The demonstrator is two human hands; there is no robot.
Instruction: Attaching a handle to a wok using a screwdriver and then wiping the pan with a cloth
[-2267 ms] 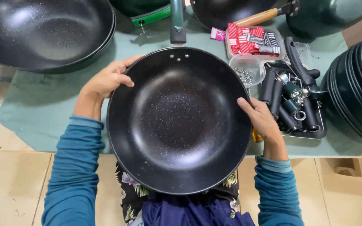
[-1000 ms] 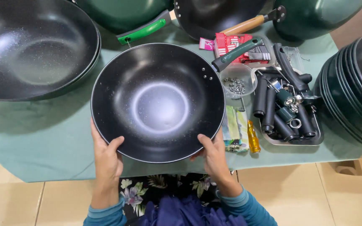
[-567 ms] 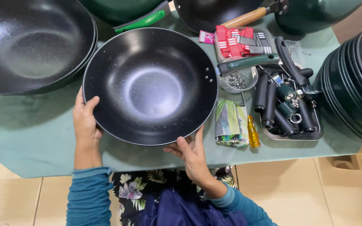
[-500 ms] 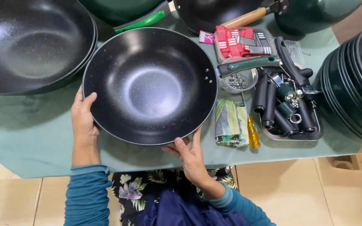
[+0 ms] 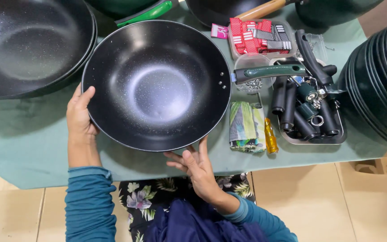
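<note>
A black speckled wok (image 5: 157,85) lies on the green cloth (image 5: 27,143) in front of me, its green handle (image 5: 269,71) pointing right. My left hand (image 5: 80,118) grips the wok's left rim, thumb over the edge. My right hand (image 5: 195,172) is at the near rim with fingers spread, fingertips touching under the edge. Both sleeves are teal.
Stacked black woks sit at the upper left (image 5: 27,45) and the right edge (image 5: 381,85). A metal tray (image 5: 312,140) holds black handles and hardware. Near it are a clear cup of screws (image 5: 251,84), red packets (image 5: 251,38), a folded cloth (image 5: 245,125) and a yellow-handled tool (image 5: 270,136).
The wok went from in front of my body onto the cloth and turned clockwise, so its handle swung from far side to right. My hands shifted along the rim.
</note>
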